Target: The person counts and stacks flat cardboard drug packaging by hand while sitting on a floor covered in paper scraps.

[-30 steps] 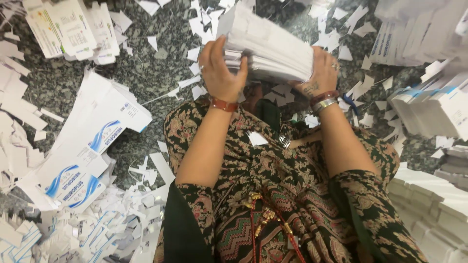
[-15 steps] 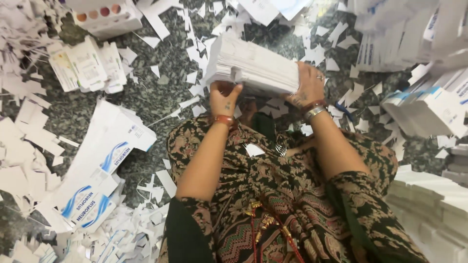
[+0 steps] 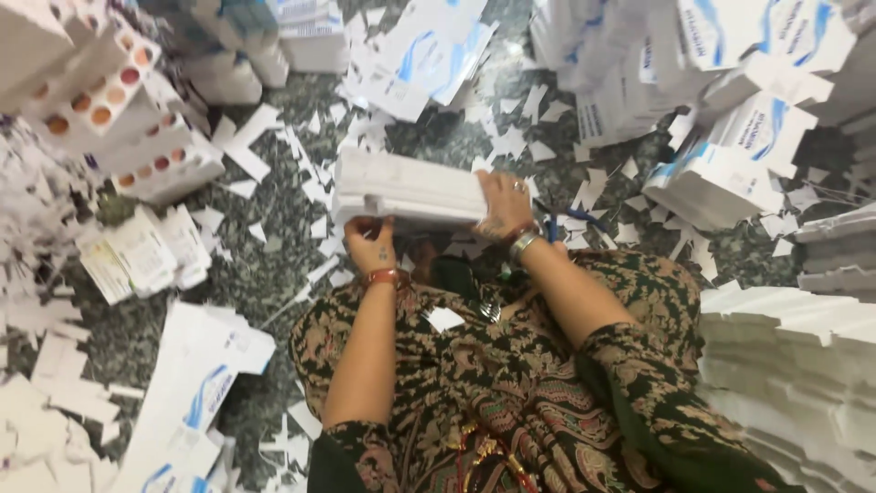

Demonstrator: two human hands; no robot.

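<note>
I hold a thick stack of flat white cards [image 3: 406,187] out in front of me, just above my lap and over the speckled grey stone floor [image 3: 283,265]. The stack is a long, squared block lying nearly level, its layered edges facing me as fine pale lines; its top face is plain white, and I see no colour on it from here. My left hand [image 3: 372,245] is under the near left end, fingers curled up against the bottom edge of the stack, with a red bangle at the wrist. My right hand [image 3: 505,210] clamps the right end, fingers wrapped over the top and a ring showing, a metal bracelet at the wrist. Both hands are closed on the stack.

Around me the floor is littered with white paper scraps [image 3: 301,164]. To my left lie flat white cartons with blue swooshes [image 3: 196,402], and farther off white sheets with rows of orange and red dots [image 3: 100,87]. More blue-and-white cartons [image 3: 730,137] are heaped at upper right, and a tall pile of white cards [image 3: 803,365] rises at my right. My patterned dark dress [image 3: 511,402] fills the lower view; something small lies in my lap, perhaps scissors.
</note>
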